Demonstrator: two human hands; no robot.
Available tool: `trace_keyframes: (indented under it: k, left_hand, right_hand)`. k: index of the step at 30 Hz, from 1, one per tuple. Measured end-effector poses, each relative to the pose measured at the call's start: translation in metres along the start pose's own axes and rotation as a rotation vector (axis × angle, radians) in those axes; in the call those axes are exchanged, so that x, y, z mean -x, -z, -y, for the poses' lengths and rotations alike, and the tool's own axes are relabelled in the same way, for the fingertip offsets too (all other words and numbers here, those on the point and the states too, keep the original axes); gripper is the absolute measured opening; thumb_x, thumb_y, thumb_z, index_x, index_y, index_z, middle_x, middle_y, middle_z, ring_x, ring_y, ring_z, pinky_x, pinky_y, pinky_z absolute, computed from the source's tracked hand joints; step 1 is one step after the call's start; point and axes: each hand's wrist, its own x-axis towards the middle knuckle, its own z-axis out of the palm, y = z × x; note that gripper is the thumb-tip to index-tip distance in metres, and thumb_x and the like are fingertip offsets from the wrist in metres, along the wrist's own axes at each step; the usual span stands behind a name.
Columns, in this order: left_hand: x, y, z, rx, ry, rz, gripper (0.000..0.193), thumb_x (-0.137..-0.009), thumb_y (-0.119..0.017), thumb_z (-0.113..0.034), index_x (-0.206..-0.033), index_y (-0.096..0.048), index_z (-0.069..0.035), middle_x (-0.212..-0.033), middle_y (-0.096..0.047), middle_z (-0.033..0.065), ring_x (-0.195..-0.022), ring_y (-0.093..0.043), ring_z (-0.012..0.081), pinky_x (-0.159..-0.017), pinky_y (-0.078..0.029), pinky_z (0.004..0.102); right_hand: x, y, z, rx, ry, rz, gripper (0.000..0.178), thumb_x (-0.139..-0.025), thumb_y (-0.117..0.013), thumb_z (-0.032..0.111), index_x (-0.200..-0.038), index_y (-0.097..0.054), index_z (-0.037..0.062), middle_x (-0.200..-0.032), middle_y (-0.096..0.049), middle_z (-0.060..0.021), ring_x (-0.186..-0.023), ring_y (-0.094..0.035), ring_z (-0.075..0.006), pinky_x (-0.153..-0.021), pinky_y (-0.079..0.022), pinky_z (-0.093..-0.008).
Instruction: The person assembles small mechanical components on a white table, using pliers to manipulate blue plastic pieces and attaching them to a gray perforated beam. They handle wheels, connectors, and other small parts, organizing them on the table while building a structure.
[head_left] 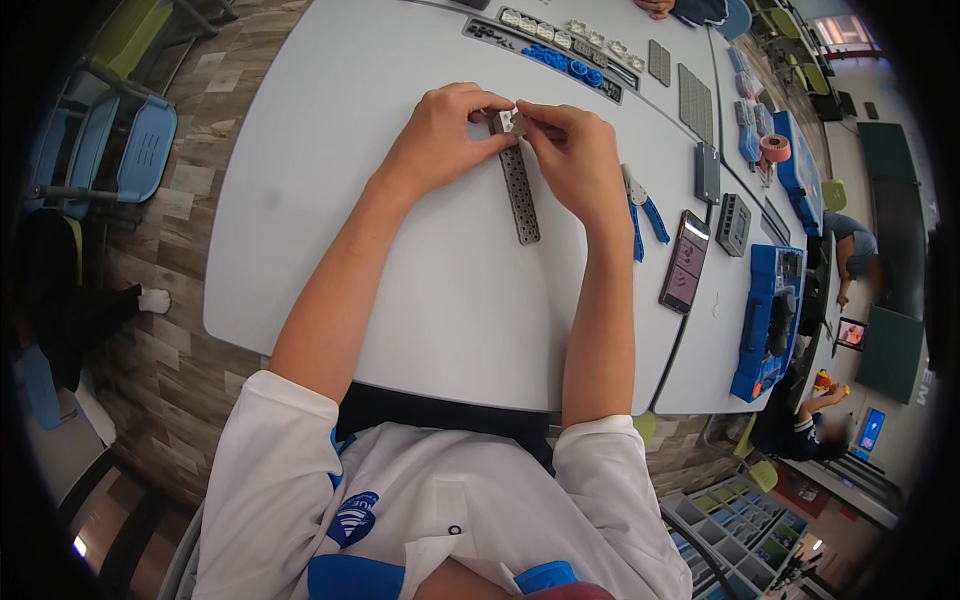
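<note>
Your fingertips (512, 118) on both sides pinch a small grey block (504, 121) at the far end of the perforated grey strip (520, 195). Your left hand (440, 135) curls around it from the left, your right hand (575, 155) from the right, both clamped on the block. The strip lies flat on the white table (330, 200), running from the block back toward you. Blue-handled pliers (640, 212) lie just beside your right hand, with a phone (685, 262) further right. A long parts tray (555, 48) with grey and blue pieces sits beyond your hands.
</note>
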Motion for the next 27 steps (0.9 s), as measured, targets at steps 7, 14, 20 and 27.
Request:
trace_keyframes:
  k: [7,14,20,27]
  left_hand:
    - [0.000,0.001,0.000,-0.019,-0.012,0.001,0.037,-0.087,-0.094,-0.016,-0.122,-0.085,-0.005,-0.104,-0.081,0.0091,-0.091,-0.073,0.0204,-0.088,-0.061,0.0344]
    - [0.001,0.005,0.000,-0.009,0.010,0.026,0.041,-0.087,-0.094,-0.016,-0.125,-0.084,-0.006,-0.107,-0.082,0.0117,-0.095,-0.075,0.0248,-0.090,-0.062,0.0380]
    - [0.000,0.008,0.005,0.078,0.045,0.013,0.049,-0.088,-0.091,-0.008,-0.136,-0.082,-0.010,-0.111,-0.084,0.0064,-0.097,-0.071,0.0156,-0.088,-0.058,0.0323]
    - [0.001,0.014,0.010,0.085,0.056,0.089,0.045,-0.091,-0.087,-0.006,-0.135,-0.083,-0.010,-0.113,-0.085,0.0055,-0.101,-0.073,0.0168,-0.099,-0.060,0.0340]
  right_hand:
    - [-0.001,0.005,-0.010,-0.142,-0.014,0.123,0.027,-0.102,-0.076,0.005,-0.129,-0.080,-0.0017,-0.104,-0.084,-0.0158,-0.097,-0.084,-0.0254,-0.089,-0.066,-0.0353]
    - [-0.008,-0.002,-0.044,-0.374,-0.014,0.181,0.029,-0.102,-0.078,0.003,-0.131,-0.078,0.0019,-0.111,-0.083,-0.0133,-0.101,-0.081,-0.0180,-0.091,-0.062,-0.0310]
    - [-0.008,-0.014,-0.060,-0.476,0.063,0.087,0.025,-0.104,-0.077,0.004,-0.128,-0.077,-0.0013,-0.116,-0.083,-0.0103,-0.109,-0.079,-0.0179,-0.090,-0.062,-0.0310]
    - [-0.007,-0.021,-0.068,-0.455,0.166,0.008,0.024,-0.102,-0.080,0.004,-0.125,-0.078,-0.0015,-0.118,-0.083,-0.0093,-0.112,-0.078,-0.0185,-0.097,-0.062,-0.0325]
